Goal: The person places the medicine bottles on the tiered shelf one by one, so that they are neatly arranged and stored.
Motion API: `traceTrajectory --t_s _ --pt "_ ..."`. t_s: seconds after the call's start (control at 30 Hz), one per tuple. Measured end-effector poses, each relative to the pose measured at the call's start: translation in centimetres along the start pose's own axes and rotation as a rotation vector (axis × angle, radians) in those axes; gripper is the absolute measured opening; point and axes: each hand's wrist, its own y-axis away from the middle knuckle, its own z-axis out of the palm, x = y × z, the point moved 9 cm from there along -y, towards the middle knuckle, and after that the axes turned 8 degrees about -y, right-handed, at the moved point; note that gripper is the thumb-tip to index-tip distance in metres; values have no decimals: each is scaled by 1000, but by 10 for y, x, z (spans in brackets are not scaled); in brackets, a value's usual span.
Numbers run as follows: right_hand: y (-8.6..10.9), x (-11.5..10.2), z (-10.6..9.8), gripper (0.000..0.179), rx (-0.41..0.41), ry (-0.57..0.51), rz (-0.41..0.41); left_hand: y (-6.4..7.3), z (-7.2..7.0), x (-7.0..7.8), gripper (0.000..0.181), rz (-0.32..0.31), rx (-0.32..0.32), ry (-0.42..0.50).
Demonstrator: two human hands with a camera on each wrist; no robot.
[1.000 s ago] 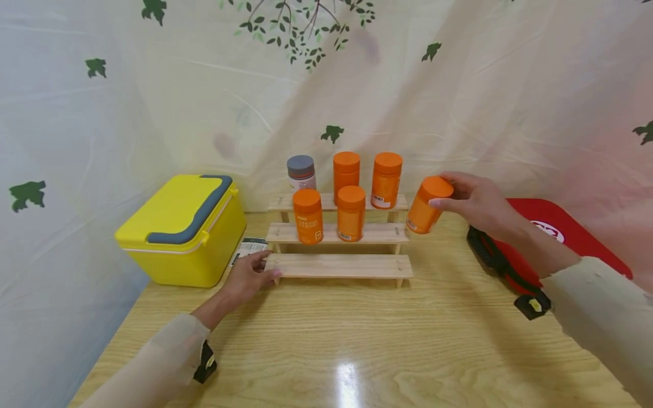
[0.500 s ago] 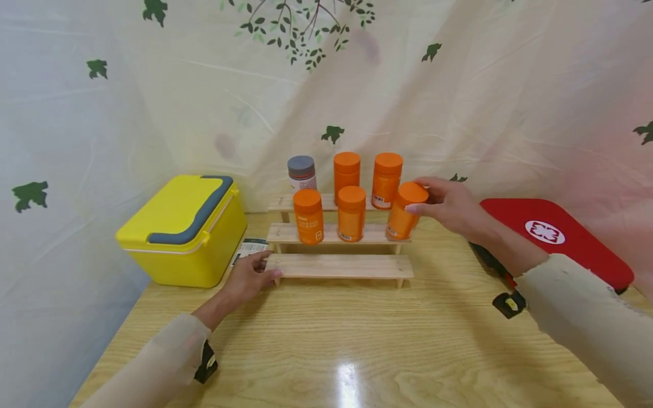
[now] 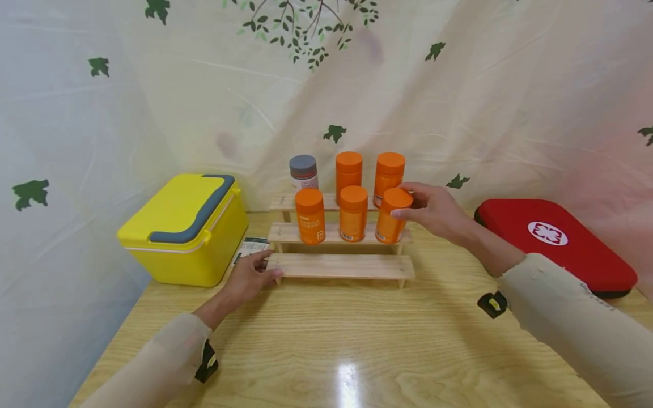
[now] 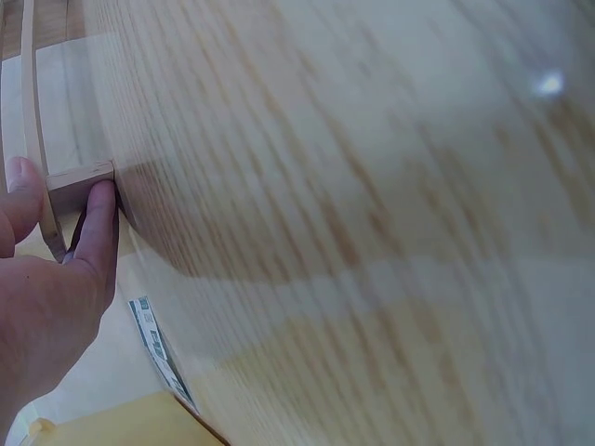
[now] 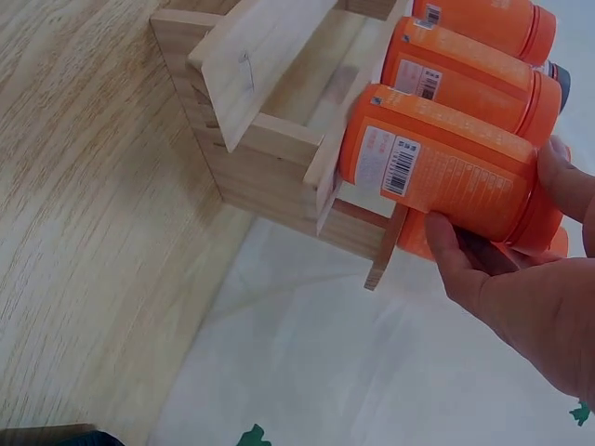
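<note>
My right hand [image 3: 439,212] grips an orange bottle [image 3: 391,218] near its cap, at the right end of the middle step of a wooden tiered rack [image 3: 336,266]. In the right wrist view the held bottle [image 5: 437,167] shows a barcode label and its base meets the step. Left of it on that step stand two more orange bottles, the middle one [image 3: 353,215] and the left one [image 3: 310,218]. My left hand [image 3: 247,280] holds the left end of the bottom step. In the left wrist view, its thumb and fingers [image 4: 96,232] pinch the rack's leg and edge.
On the top step are a grey-capped bottle [image 3: 304,170] and two orange bottles [image 3: 349,170]. A yellow cooler box [image 3: 189,232] stands left, beside a printed card [image 3: 251,246]. The red first-aid case [image 3: 556,243] lies right. Behind hangs a leaf-patterned curtain [image 3: 484,102].
My right hand has carried the orange bottle leftward from beside the rack onto the right end of the middle step, and the bottle is more upright. My left hand has stayed in place.
</note>
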Motion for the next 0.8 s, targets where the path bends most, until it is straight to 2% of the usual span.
traceTrajectory --t_s 0.5,0.7,0.8 --pt "-2 -1 7 56 36 16 7 -2 0 -3 58 -18 6 -7" --pt "-1 2 8 56 22 -12 38 -2 0 -1 58 8 1 -5" --pt "0 2 6 60 22 15 51 -2 0 0 58 14 -6 -13"
